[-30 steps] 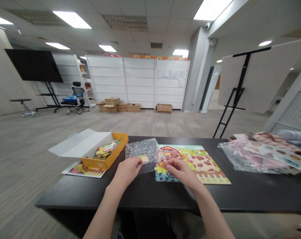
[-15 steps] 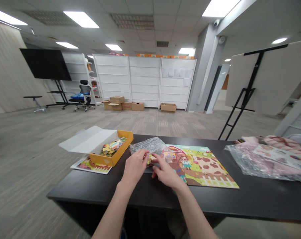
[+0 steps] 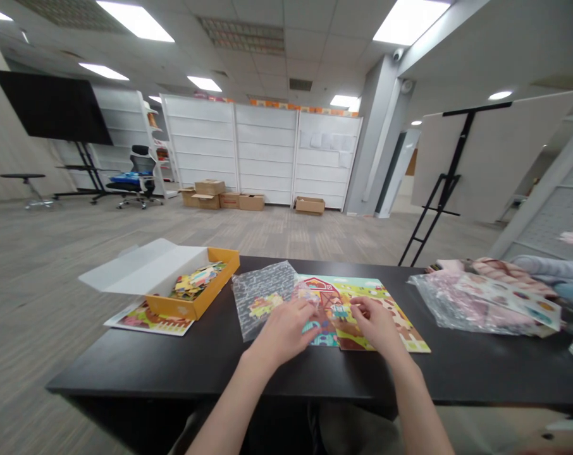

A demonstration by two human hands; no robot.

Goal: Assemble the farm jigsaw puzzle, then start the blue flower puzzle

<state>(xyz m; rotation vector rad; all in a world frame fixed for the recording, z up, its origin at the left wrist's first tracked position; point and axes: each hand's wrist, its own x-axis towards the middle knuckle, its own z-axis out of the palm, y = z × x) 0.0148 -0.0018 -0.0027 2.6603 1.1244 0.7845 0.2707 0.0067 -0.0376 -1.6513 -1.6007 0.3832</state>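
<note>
A farm-scene jigsaw puzzle with a red barn, a figure and a brown-patched cow lies flat on the black table. My left hand is over its left edge, palm down, with fingers bent but apart; nothing shows in its grasp. Above the middle of the puzzle is my right hand, its fingertips drawn together beside the pictured figure. Whatever they may pinch is too small to make out. A clear plastic bag rests left of the puzzle, and several joined yellow puzzle pieces show at it, close to my left hand.
An open yellow box of loose puzzle pieces stands at the table's left, partly over a printed picture sheet. Plastic-wrapped pink goods lie at the right. The table's front edge is close to me.
Both hands have moved right from the plastic bag to the puzzle and drawn apart. The bag now lies flatter, with the yellow pieces more exposed. The camera has turned slightly right.
</note>
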